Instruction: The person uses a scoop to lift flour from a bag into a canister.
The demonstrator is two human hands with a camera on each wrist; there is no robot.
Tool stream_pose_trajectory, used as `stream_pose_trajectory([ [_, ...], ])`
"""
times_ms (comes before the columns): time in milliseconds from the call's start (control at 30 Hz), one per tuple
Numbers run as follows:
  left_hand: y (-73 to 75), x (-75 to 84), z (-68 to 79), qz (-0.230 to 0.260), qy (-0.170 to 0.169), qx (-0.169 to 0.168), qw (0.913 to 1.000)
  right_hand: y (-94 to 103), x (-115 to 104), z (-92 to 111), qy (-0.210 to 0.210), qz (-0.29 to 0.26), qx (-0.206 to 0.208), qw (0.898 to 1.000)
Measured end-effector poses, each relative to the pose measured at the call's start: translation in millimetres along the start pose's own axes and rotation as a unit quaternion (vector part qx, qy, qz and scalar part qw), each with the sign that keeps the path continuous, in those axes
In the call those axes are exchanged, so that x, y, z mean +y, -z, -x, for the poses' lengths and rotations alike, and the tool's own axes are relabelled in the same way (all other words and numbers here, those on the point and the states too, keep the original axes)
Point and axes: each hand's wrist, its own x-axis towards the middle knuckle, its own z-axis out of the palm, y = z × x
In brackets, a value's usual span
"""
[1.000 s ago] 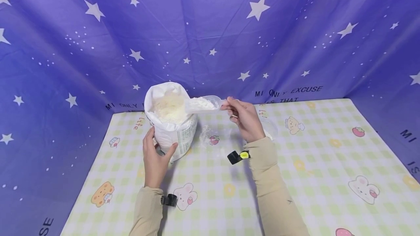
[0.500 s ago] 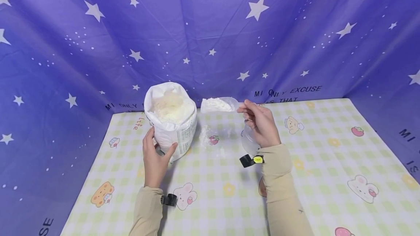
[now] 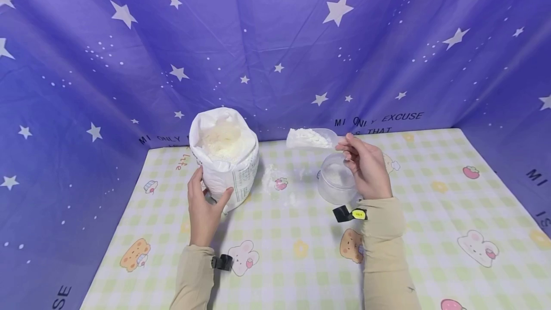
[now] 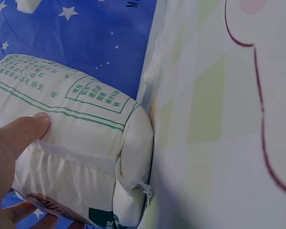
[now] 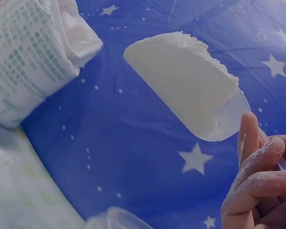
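In the head view a white bag of flour (image 3: 224, 166) stands upright at the left, its mouth rolled open. My left hand (image 3: 205, 204) grips its lower near side, thumb on the printed front (image 4: 71, 100) and fingers round the other side. My right hand (image 3: 368, 164) pinches the handle of a clear plastic scoop (image 3: 292, 142), held level in the air with a heap of white flour (image 3: 311, 137) in it. Below the right hand sits a clear plastic bowl (image 3: 336, 185) with some white powder at its bottom. Flour dusts the right fingers (image 5: 262, 186).
Spilled flour (image 3: 270, 176) lies on the checked tablecloth (image 3: 275, 262) between bag and bowl. A blue star-printed curtain (image 3: 275, 37) rises right behind the table's back edge and along both sides.
My right hand has carried the loaded scoop rightwards from the bag's mouth to near the bowl, which has come into fuller view. The left hand and the bag have stayed put.
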Motion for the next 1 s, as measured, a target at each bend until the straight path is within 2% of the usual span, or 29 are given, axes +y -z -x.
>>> stream_pose_trajectory([
  [333,-1.0,-0.5,-0.1,0.005,0.001,0.0,1.0,24.6,-10,4,0.021,-0.028,0.011,0.999],
  [700,-2.1,-1.2,-1.5,0.007,-0.01,-0.002,0.9999,44.3,-19,5,0.038,-0.028,0.022,0.999],
  [1000,-1.4,-1.9,-0.2,0.005,-0.004,0.002,1.0,58.3,-25,6,0.042,-0.036,0.027,0.998],
])
